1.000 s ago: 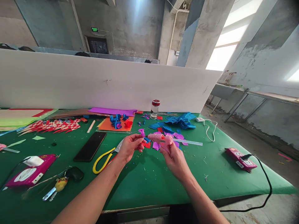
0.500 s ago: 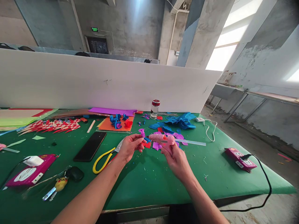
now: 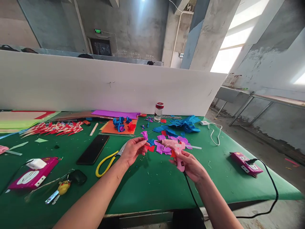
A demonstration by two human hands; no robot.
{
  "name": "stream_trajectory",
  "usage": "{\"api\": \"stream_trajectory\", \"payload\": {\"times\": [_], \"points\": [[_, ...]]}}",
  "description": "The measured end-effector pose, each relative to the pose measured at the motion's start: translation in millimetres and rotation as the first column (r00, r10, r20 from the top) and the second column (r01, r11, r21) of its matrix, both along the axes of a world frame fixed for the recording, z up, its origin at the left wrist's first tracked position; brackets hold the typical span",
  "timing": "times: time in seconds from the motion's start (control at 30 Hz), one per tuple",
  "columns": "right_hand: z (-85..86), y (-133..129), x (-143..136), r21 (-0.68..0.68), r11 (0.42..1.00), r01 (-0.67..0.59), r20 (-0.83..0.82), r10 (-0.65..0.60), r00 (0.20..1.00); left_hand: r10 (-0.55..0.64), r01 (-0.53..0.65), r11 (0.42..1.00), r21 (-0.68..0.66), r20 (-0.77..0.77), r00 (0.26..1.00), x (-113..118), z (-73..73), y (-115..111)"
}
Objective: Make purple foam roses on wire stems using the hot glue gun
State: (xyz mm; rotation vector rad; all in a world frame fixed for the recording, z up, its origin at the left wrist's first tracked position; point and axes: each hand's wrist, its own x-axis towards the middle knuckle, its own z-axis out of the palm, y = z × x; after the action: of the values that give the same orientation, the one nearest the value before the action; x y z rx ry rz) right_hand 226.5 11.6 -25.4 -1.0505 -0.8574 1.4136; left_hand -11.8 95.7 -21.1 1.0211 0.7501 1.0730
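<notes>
Between the fingertips of my left hand (image 3: 134, 149) is a small purple paper flower (image 3: 144, 135), upright. My right hand (image 3: 189, 163) is wrapped round the handle of a pink glue gun (image 3: 175, 145), whose nozzle points left, a short way from the flower. A clear glue stick (image 3: 195, 147) sticks out of the gun's back. Purple petals (image 3: 160, 148), red pieces (image 3: 151, 148) and blue pieces lie on the green table around the nozzle. Yellow-handled scissors (image 3: 103, 167) lie partly behind my left hand.
A black phone (image 3: 93, 150), keys with a yellow charm (image 3: 64, 187) and a magenta power strip (image 3: 35, 175) lie left. Further back are paper flowers (image 3: 119, 124), a red-lidded jar (image 3: 159, 112) and blue crepe paper (image 3: 187, 124). Another power strip (image 3: 246, 163) sits right.
The glue gun has drawn back to the right, away from the flower, and turned so its handle and cord show. My left hand has stayed nearly in place with the flower.
</notes>
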Motion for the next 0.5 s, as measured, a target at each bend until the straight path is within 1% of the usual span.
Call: {"api": "stream_trajectory", "payload": {"times": [0.07, 0.13, 0.23, 0.33, 0.43, 0.5], "points": [[-7.0, -1.2, 14.4, -0.006, 1.000, -0.024, 0.116, 0.025, 0.993, -0.003, 0.003, 1.000, 0.000, -0.001, 1.000, 0.2, 0.6, -0.5], [-13.1, -3.9, 28.7, -0.019, 0.999, -0.035, 0.250, 0.039, 0.968, -0.006, 0.006, 1.000, 0.005, -0.003, 1.000, 0.5, 0.4, -0.5], [-19.2, -8.9, 46.2, -0.020, 1.000, 0.011, 0.354, -0.003, 0.935, -0.010, 0.010, 1.000, 0.012, -0.004, 1.000, 0.8, -0.7, 0.1], [-23.6, -12.5, 58.2, -0.023, 0.999, 0.042, 0.445, -0.028, 0.895, -0.016, 0.016, 1.000, 0.014, -0.003, 1.000, 0.9, -1.6, 0.3], [-30.9, -14.2, 67.5, 0.004, 0.999, 0.051, 0.570, -0.044, 0.821, -0.031, 0.031, 0.999, 0.010, -0.006, 0.999, 1.2, -1.7, 0.1], [-37.9, -14.7, 74.5, 0.037, 0.997, 0.062, 0.685, -0.071, 0.725, -0.038, 0.038, 0.999, 0.007, -0.006, 0.999, 1.4, -1.4, 0.2]]}}
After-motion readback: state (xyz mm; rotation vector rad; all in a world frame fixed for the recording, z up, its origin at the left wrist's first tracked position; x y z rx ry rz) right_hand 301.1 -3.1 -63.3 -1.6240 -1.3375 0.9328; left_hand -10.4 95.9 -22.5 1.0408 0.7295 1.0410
